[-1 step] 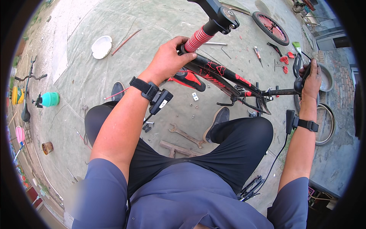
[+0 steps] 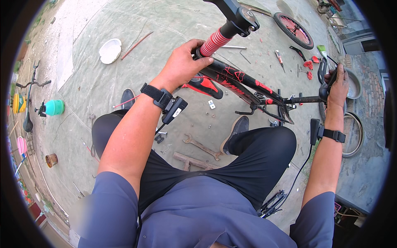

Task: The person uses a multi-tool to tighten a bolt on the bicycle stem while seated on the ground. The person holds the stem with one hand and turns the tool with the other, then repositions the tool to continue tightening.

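A black bicycle frame (image 2: 237, 76) with red markings stretches across from the middle to the right in front of me. My left hand (image 2: 182, 64) is wrapped round its front end, just below a red ringed sleeve (image 2: 214, 43). Above the sleeve sits a black handlebar stem (image 2: 244, 18). At the other end, my right hand (image 2: 339, 89) grips the black saddle (image 2: 324, 91) on top of the seat post (image 2: 306, 100); its fingers are partly hidden. A red and black part (image 2: 205, 87) shows beneath the frame, close to my left hand.
An open-ended wrench (image 2: 202, 148) and a piece of wood (image 2: 194, 161) lie between my feet. A red-rimmed wheel (image 2: 293, 31), a screwdriver (image 2: 279, 58) and a metal basin (image 2: 354, 84) are beyond the frame. A white bowl (image 2: 110, 51) and a teal container (image 2: 55, 107) stand at left.
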Motion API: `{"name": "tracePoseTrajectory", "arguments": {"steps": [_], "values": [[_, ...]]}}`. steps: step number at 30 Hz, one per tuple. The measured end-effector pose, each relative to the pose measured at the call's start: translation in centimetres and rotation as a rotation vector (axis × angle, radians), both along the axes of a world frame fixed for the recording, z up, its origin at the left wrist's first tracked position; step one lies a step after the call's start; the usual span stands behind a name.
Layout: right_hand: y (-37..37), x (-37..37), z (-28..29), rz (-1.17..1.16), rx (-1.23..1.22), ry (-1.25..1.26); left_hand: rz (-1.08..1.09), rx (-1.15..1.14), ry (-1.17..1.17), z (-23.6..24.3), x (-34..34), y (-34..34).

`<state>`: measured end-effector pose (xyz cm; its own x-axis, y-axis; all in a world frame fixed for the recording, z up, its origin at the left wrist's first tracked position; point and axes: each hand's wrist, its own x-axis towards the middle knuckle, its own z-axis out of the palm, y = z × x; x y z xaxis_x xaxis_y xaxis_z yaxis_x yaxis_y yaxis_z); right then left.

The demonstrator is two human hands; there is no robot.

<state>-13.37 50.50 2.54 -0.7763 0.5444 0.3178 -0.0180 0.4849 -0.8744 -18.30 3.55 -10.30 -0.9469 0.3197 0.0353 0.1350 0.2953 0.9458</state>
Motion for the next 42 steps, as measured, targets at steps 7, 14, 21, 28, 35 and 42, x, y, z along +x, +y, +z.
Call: {"name": "tracePoseTrajectory", "arguments": {"steps": [7, 14, 21, 28, 35, 42], "values": [[0.1, -0.2, -0.1, -0.008, 0.002, -0.01, 0.021, 0.026, 0.007, 0.0, 0.2, -0.3], [0.4, -0.4, -0.2, -0.003, -0.015, 0.003, 0.004, 0.049, 0.009, -0.4, 0.0, -0.3], [0.8, -0.4, -0.1, -0.011, -0.004, -0.02, -0.003, 0.08, 0.033, -0.7, -0.1, -0.2], [0.7, -0.4, -0.1, 0.004, -0.007, -0.007, 0.004, 0.104, 0.013, -0.8, -0.2, 0.0], [0.3, -0.4, 0.0, 0.004, -0.013, -0.005, 0.031, 0.125, 0.042, -0.4, -0.2, 0.2], [0.4, -0.3, 0.0, -0.008, -0.015, -0.009, 0.014, 0.067, 0.048, -0.8, -0.2, -0.1]]}}
